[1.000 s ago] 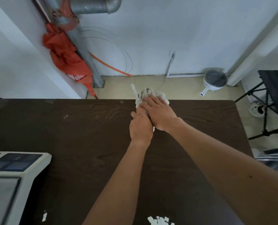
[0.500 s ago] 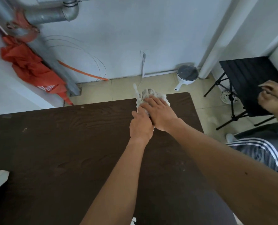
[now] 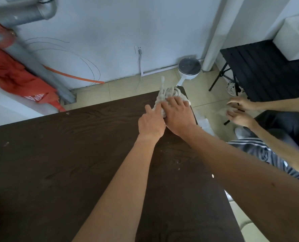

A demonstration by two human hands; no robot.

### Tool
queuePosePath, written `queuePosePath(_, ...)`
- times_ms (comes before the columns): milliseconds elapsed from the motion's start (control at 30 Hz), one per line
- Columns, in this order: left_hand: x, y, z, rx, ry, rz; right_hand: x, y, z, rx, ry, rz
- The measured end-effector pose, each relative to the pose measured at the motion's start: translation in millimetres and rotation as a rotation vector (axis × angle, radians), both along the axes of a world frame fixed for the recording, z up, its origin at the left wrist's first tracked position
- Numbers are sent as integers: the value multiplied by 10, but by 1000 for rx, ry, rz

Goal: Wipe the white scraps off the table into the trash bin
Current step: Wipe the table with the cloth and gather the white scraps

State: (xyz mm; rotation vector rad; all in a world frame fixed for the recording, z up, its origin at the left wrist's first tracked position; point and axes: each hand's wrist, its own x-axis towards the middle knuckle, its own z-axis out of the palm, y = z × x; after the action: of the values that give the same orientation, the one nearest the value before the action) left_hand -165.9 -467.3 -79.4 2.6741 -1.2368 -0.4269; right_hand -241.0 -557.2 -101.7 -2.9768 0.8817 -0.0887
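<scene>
Both hands pressed a bunched white cloth [image 3: 169, 96] against the far right corner of the dark table [image 3: 66, 154]. The right hand [image 3: 179, 117] lay flat on top of the cloth with its fingers spread, and the left hand [image 3: 151, 124] touched the cloth's left side with fingers extended; neither hand was curled closed around it, so this was a press, not a grasp. Any white scraps gathered under the cloth could not be seen. A few pale specks [image 3: 177, 162] remained on the table on the near side of the cloth, toward the person, close to the table's right edge. The trash bin was not clearly in view; something white [image 3: 204, 124] showed just beyond the table's right edge, below the corner, but whether it was the bin's liner could not be told. If it was, the drop point lay to the right of the cloth and slightly nearer the person, on the right hand's side, so a short push rightward over that edge looked like the coming move. Another person's hands [image 3: 239, 110] worked farther out beyond that same edge.
</scene>
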Motion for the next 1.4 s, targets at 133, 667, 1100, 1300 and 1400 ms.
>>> queuePosePath(133,-79,56,0,9,-28,-86,-155,71,-18,-25,-10,-86)
queuePosePath(667,-386,569,16,63,-97,-366,-706,754,179,-33,146,-277)
queuePosePath(1100,-664,1287,107,99,-101,-498,-1113,1480,201,57,152,-320)
queuePosePath(1300,-731,1555,109,122,-89,-540,-1203,1835,203,115,215,-362)
queuePosePath(1400,-743,1703,112,121,-89,-567,-1230,2017,211,160,237,-372)
